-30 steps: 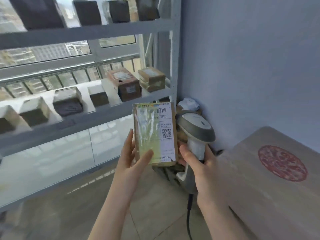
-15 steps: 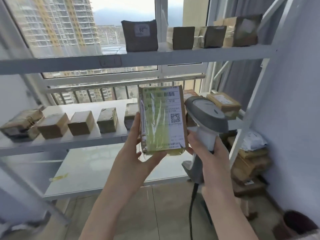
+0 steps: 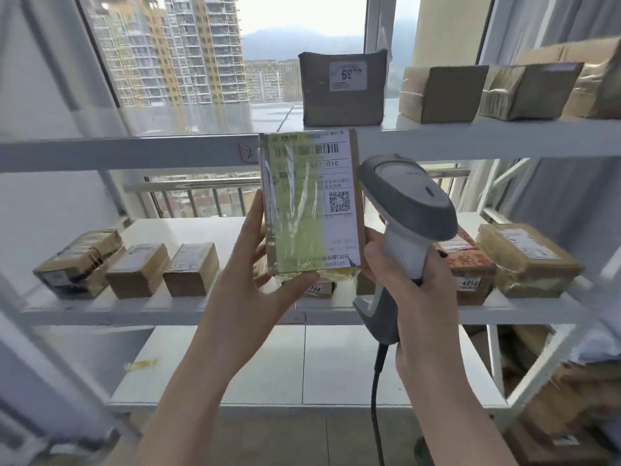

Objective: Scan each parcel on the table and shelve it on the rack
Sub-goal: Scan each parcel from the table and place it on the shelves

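Observation:
My left hand (image 3: 248, 284) holds a flat taped parcel (image 3: 311, 203) upright in front of the white rack (image 3: 134, 151), thumb under its lower edge and fingers along its left side. Its white label with barcode and QR code faces me. My right hand (image 3: 413, 280) grips the handle of a grey and white barcode scanner (image 3: 405, 200), whose head stands just right of the parcel. The right thumb touches the parcel's lower right corner. A black cable (image 3: 376, 391) hangs from the scanner.
Several brown parcels sit on the middle shelf (image 3: 100, 311), left (image 3: 137, 269) and right (image 3: 527, 257). More boxes (image 3: 342, 89) line the upper shelf. The lower shelf (image 3: 302, 364) holds only a scrap of tape (image 3: 141, 364). Parcels are piled on the floor at right (image 3: 571, 398). Windows stand behind the rack.
My view has swung left from the table and wall to face the rack squarely. Both hands have kept their hold and raised the parcel and scanner toward the shelves.

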